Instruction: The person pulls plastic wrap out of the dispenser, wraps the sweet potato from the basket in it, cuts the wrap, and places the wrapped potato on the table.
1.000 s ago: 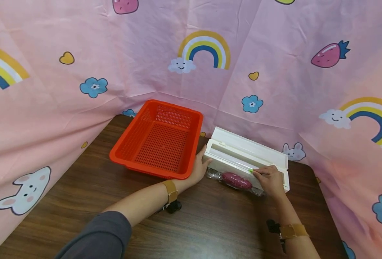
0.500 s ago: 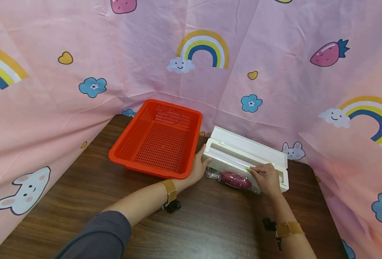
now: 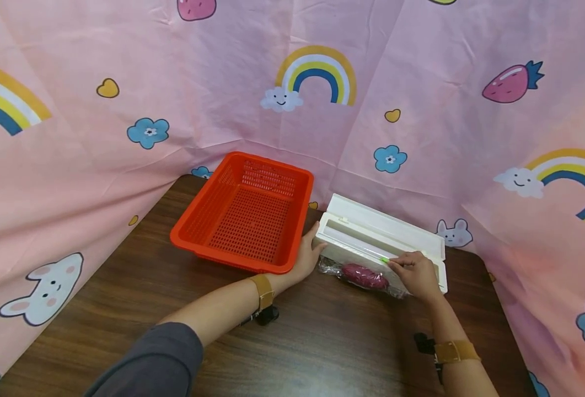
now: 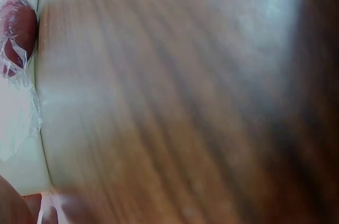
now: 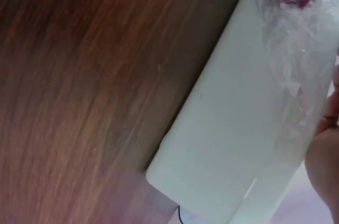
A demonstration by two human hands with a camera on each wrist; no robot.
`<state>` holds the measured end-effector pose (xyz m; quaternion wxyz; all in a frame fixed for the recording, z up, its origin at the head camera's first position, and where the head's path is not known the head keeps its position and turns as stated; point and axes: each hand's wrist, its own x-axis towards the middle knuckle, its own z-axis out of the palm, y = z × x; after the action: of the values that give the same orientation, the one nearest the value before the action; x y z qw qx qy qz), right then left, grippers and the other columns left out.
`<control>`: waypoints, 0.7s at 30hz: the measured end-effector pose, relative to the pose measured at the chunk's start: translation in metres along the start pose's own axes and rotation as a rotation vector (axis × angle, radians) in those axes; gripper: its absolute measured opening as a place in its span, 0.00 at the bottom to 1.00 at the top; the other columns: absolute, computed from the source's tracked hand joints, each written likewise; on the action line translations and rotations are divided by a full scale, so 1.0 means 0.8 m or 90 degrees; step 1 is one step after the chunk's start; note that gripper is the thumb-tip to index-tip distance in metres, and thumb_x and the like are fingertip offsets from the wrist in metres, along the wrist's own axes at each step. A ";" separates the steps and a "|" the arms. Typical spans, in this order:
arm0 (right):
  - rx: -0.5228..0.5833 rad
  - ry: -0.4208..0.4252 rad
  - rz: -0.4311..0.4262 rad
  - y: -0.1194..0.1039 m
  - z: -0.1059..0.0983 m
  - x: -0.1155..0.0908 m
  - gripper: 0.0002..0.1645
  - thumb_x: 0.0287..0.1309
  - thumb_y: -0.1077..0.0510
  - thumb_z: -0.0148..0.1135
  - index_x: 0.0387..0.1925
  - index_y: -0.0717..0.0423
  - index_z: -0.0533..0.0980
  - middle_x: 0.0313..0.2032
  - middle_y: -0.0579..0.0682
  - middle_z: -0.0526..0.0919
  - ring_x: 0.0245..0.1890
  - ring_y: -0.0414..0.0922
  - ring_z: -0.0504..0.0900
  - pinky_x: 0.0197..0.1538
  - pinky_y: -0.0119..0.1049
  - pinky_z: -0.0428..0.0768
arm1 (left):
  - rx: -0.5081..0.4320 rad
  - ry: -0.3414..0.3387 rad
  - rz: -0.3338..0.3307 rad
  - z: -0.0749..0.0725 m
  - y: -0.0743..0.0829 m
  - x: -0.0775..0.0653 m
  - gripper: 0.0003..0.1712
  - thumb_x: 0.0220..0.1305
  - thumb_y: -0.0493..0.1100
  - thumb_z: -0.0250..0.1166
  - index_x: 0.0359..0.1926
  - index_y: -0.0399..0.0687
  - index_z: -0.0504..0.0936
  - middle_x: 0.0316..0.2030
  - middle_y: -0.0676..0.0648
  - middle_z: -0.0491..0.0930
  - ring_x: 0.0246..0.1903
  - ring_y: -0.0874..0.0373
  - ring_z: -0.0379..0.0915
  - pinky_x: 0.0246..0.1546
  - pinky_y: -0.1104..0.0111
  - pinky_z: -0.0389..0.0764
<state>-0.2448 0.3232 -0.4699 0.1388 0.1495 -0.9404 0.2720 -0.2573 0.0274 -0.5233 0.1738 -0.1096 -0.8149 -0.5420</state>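
A white cling film dispenser [image 3: 357, 255] stands with its lid [image 3: 386, 223] flipped up at the back and a film roll [image 3: 357, 242] inside. My left hand [image 3: 305, 258] holds its left end, thumb on the front face. At the front edge, my right hand [image 3: 418, 277] pinches the small green slide cutter [image 3: 384, 259]. Against the front of the dispenser hangs a purplish-red, sweet-potato-shaped item [image 3: 365, 275] in clear film, its ends bunched. The left wrist view shows the wrapped item [image 4: 20, 28]; in the right wrist view crumpled film [image 5: 288, 54] lies over the dispenser's front.
A red perforated plastic basket [image 3: 250, 220] stands on the dark wooden table [image 3: 292, 342], close to my left forearm. Patterned pink cloth [image 3: 322, 132] rises behind and along both sides of the table.
Pinched in my right hand, the green cutter has shifted slightly left along the dispenser since the first frame. My right wrist swings left, then back right. My left hand keeps its hold.
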 end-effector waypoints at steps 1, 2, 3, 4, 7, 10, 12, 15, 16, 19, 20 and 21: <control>0.003 0.015 -0.016 0.001 0.002 0.000 0.05 0.55 0.63 0.75 0.34 0.60 0.90 0.33 0.54 0.89 0.37 0.46 0.79 0.37 0.32 0.74 | 0.001 -0.003 -0.005 0.000 0.001 0.000 0.36 0.68 0.36 0.66 0.71 0.25 0.65 0.70 0.30 0.68 0.71 0.38 0.65 0.71 0.48 0.67; 0.006 0.030 -0.035 0.002 0.004 0.000 0.05 0.53 0.64 0.76 0.33 0.61 0.90 0.31 0.53 0.89 0.35 0.45 0.78 0.35 0.30 0.73 | 0.002 -0.003 -0.008 0.001 0.002 0.000 0.36 0.68 0.36 0.66 0.71 0.26 0.65 0.71 0.31 0.67 0.71 0.38 0.65 0.71 0.48 0.66; 0.011 0.043 -0.051 0.002 0.006 0.000 0.04 0.51 0.65 0.76 0.32 0.62 0.90 0.30 0.53 0.89 0.34 0.43 0.77 0.34 0.28 0.72 | -0.004 -0.003 -0.010 0.001 0.002 -0.001 0.36 0.68 0.35 0.66 0.71 0.26 0.65 0.71 0.31 0.67 0.71 0.38 0.65 0.71 0.48 0.66; 0.021 0.051 -0.060 0.003 0.007 0.000 0.04 0.50 0.66 0.77 0.32 0.62 0.90 0.29 0.53 0.89 0.33 0.42 0.77 0.34 0.26 0.71 | -0.008 -0.002 -0.013 0.001 0.002 -0.001 0.36 0.68 0.35 0.66 0.72 0.26 0.64 0.71 0.31 0.67 0.71 0.38 0.64 0.71 0.48 0.65; 0.035 0.065 -0.069 0.003 0.011 0.000 0.04 0.50 0.66 0.77 0.31 0.64 0.89 0.27 0.53 0.88 0.32 0.41 0.75 0.33 0.23 0.68 | -0.020 0.001 -0.013 0.002 0.001 -0.001 0.36 0.68 0.35 0.66 0.72 0.25 0.64 0.71 0.30 0.66 0.72 0.38 0.63 0.72 0.48 0.64; 0.038 0.067 -0.052 0.001 0.013 -0.001 0.05 0.53 0.64 0.76 0.30 0.64 0.89 0.27 0.52 0.88 0.32 0.40 0.75 0.32 0.23 0.68 | -0.024 0.001 -0.009 0.003 0.001 -0.001 0.36 0.68 0.34 0.65 0.72 0.24 0.63 0.71 0.30 0.66 0.72 0.38 0.63 0.72 0.48 0.64; 0.036 0.064 -0.033 0.000 0.014 -0.002 0.05 0.54 0.63 0.75 0.30 0.64 0.89 0.27 0.52 0.87 0.32 0.39 0.75 0.32 0.24 0.68 | -0.018 -0.001 -0.009 0.004 0.000 -0.001 0.36 0.68 0.35 0.65 0.72 0.25 0.63 0.71 0.30 0.66 0.72 0.38 0.63 0.72 0.48 0.65; 0.040 0.057 -0.004 0.000 0.015 -0.002 0.04 0.55 0.64 0.75 0.31 0.63 0.89 0.29 0.53 0.88 0.33 0.38 0.74 0.32 0.24 0.69 | -0.020 -0.002 -0.015 0.005 -0.001 -0.001 0.37 0.68 0.35 0.66 0.72 0.26 0.63 0.72 0.30 0.66 0.72 0.39 0.63 0.72 0.49 0.64; 0.042 0.057 0.000 -0.001 0.015 -0.002 0.03 0.55 0.65 0.74 0.32 0.63 0.89 0.29 0.54 0.88 0.33 0.37 0.74 0.32 0.24 0.69 | -0.022 -0.002 -0.016 0.005 -0.002 0.000 0.37 0.68 0.35 0.66 0.73 0.27 0.63 0.72 0.30 0.66 0.72 0.39 0.63 0.72 0.49 0.64; 0.048 0.058 0.015 -0.001 0.016 -0.002 0.03 0.55 0.65 0.74 0.32 0.62 0.89 0.30 0.55 0.88 0.34 0.36 0.74 0.34 0.23 0.69 | -0.027 0.001 -0.019 0.007 -0.003 0.000 0.37 0.68 0.35 0.66 0.73 0.26 0.63 0.71 0.30 0.66 0.73 0.39 0.63 0.73 0.50 0.64; 0.052 0.057 0.020 -0.002 0.017 -0.002 0.03 0.55 0.65 0.74 0.32 0.62 0.89 0.30 0.55 0.88 0.34 0.36 0.75 0.34 0.22 0.69 | -0.025 0.001 -0.019 0.007 -0.003 0.000 0.37 0.68 0.35 0.66 0.72 0.26 0.63 0.71 0.30 0.66 0.72 0.39 0.63 0.73 0.50 0.64; 0.056 0.056 0.025 -0.002 0.017 -0.002 0.03 0.55 0.65 0.74 0.32 0.62 0.89 0.31 0.55 0.88 0.34 0.36 0.75 0.35 0.22 0.69 | -0.024 0.002 -0.019 0.007 -0.004 0.000 0.36 0.68 0.35 0.65 0.72 0.26 0.63 0.71 0.30 0.66 0.72 0.39 0.63 0.73 0.49 0.64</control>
<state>-0.2453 0.3145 -0.4806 0.1682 0.1246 -0.9233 0.3220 -0.2596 0.0316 -0.5278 0.1646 -0.1001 -0.8057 -0.5602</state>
